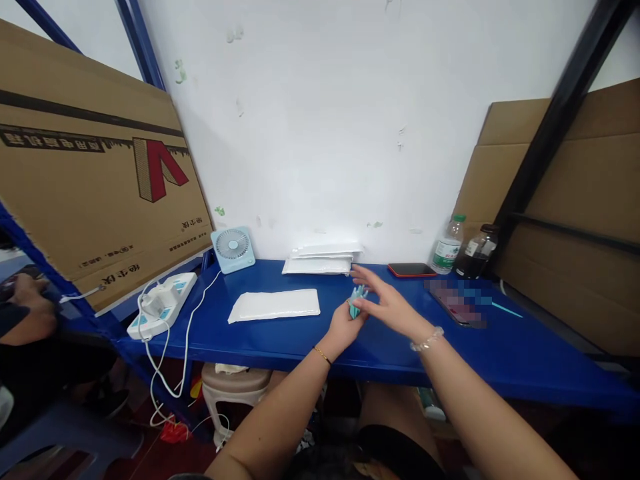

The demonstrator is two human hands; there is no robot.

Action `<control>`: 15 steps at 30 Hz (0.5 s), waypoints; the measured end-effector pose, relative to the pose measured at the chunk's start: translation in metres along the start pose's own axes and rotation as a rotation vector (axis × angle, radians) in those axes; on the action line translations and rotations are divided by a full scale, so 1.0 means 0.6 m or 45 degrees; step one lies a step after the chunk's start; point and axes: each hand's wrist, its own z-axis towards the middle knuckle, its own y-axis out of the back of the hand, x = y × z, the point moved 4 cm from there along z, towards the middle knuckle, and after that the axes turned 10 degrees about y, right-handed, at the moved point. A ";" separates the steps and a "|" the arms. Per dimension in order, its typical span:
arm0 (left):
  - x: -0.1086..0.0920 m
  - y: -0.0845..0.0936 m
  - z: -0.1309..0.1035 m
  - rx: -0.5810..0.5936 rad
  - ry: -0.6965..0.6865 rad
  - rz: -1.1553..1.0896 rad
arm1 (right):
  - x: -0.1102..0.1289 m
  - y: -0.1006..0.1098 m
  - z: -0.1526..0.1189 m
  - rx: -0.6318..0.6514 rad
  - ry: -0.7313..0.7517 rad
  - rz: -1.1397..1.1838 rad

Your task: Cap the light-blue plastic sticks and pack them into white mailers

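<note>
My left hand [344, 328] is closed around a small teal bundle [355, 301] above the front middle of the blue table. Pale, prong-like tips stick up from the bundle; its exact kind is too small to make out. Just to the right, my right hand [393, 305] has its fingers stretched out and apart. Its thumb reaches to the bundle, and I cannot tell whether it touches. A white padded packet [274, 305] lies flat to the left of my hands. Behind them, against the wall, is a stack of similar white packets [320, 261].
On the blue table [280, 343] stand a light-blue fan [233, 250] and a white power strip [167, 300] with cords at left. At right are a red-edged phone [411, 270], two bottles [447, 250], a blurred phone [455, 307] and a thin teal stick [507, 309]. Another person's arm [30, 310] shows far left.
</note>
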 end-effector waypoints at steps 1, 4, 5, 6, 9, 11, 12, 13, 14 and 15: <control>-0.003 -0.001 -0.007 0.054 0.028 -0.023 | -0.010 -0.004 -0.012 -0.046 -0.051 0.162; -0.012 -0.022 -0.039 0.521 0.222 0.044 | -0.022 -0.034 -0.045 0.115 -0.226 0.555; -0.015 -0.030 -0.052 0.684 0.301 0.078 | -0.020 -0.046 -0.055 0.197 -0.278 0.645; -0.018 -0.033 -0.065 0.797 0.356 0.099 | -0.017 -0.054 -0.062 0.241 -0.317 0.714; -0.038 -0.015 -0.081 0.817 0.203 0.127 | -0.013 -0.050 -0.072 0.058 -0.338 0.802; -0.049 0.030 -0.074 0.660 -0.075 0.274 | -0.023 -0.028 -0.075 -0.203 -0.310 0.786; -0.048 0.065 -0.063 0.490 -0.143 0.390 | -0.032 -0.015 -0.077 -0.328 -0.297 0.764; -0.042 0.106 -0.050 0.321 -0.155 0.527 | -0.043 -0.005 -0.081 -0.429 -0.294 0.733; -0.032 0.146 -0.036 0.227 -0.133 0.695 | -0.055 0.003 -0.085 -0.503 -0.301 0.692; -0.018 0.187 -0.021 0.168 -0.078 0.859 | -0.067 0.008 -0.089 -0.544 -0.320 0.641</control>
